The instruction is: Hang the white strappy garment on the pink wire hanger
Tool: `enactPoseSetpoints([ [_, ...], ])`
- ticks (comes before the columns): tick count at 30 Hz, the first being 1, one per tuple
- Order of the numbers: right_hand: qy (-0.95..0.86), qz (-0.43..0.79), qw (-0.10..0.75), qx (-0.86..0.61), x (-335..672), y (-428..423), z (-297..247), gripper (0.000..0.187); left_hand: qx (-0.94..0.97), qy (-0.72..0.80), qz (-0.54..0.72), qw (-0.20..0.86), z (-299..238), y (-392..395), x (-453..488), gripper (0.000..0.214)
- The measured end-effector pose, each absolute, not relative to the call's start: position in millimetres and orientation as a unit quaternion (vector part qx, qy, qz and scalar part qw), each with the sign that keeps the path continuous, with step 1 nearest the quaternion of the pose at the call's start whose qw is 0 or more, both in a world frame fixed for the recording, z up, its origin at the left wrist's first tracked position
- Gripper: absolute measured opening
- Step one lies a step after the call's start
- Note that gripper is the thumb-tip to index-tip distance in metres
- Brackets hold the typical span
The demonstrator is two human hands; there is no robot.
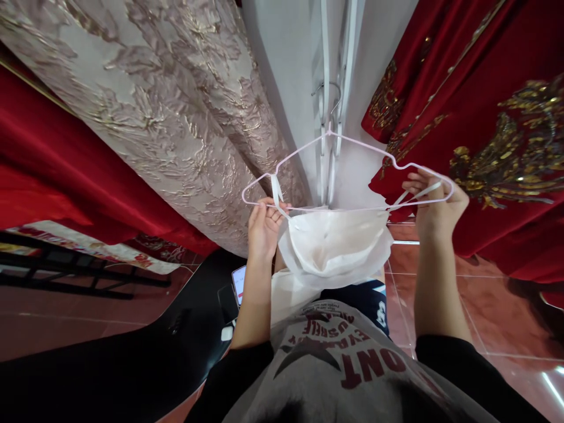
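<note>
A pale pink hanger [362,140] hangs by its metal hook in front of me. Below it droops a white garment [337,241] with thin straps and a sheer layer. Its left strap [277,191] loops over the hanger's left notch. My left hand [264,229] is closed at the hanger's lower bar, fingers curled near that strap. At the hanger's right end, my right hand [436,202] grips the right strap [414,194], which is stretched sideways out to the fingers. Part of the right fingers lies behind the hanger.
White metal rails [326,53] run up the wall ahead. A pink brocade cloth [176,106] hangs at left, and red garments with gold sequins [515,147] at right. A black table [176,346] at lower left carries a phone [238,282] and a small white case [227,333].
</note>
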State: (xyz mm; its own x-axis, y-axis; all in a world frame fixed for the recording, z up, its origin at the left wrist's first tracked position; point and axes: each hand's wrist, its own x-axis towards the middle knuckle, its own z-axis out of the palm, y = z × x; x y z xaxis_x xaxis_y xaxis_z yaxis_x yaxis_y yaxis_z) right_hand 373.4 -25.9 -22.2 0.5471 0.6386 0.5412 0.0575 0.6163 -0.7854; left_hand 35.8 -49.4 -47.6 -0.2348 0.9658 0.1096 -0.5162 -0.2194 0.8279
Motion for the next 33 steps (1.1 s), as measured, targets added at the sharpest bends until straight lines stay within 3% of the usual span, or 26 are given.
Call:
enactPoseSetpoints([
  [7,-0.413,0.208,0.815,-0.35,393,-32,-28,0.034,0.357,0.327,0.705,0.518,-43,-50,28,0.039],
  [17,-0.633,0.173,0.58,-0.483,367,-34,27,0.019,0.35,0.352,0.714,0.494,-41,-41,29,0.038],
  [20,-0.688,0.103,0.508,-0.508,358,-27,30,0.017,0.348,0.355,0.713,0.495,-43,-42,31,0.037],
  [24,-0.69,-0.052,0.556,-0.46,338,-32,14,0.018,0.347,0.341,0.71,0.509,-49,-42,38,0.039],
  [26,-0.704,-0.047,0.573,-0.417,325,-38,2,0.016,0.347,0.331,0.719,0.504,-52,-41,42,0.04],
  [30,-0.812,0.068,0.434,-0.385,303,-40,-28,0.022,0.35,0.341,0.724,0.486,-60,-41,49,0.039],
  [33,-0.822,0.042,0.386,-0.416,296,-38,-49,0.026,0.381,0.382,0.689,0.484,-69,-50,51,0.041],
])
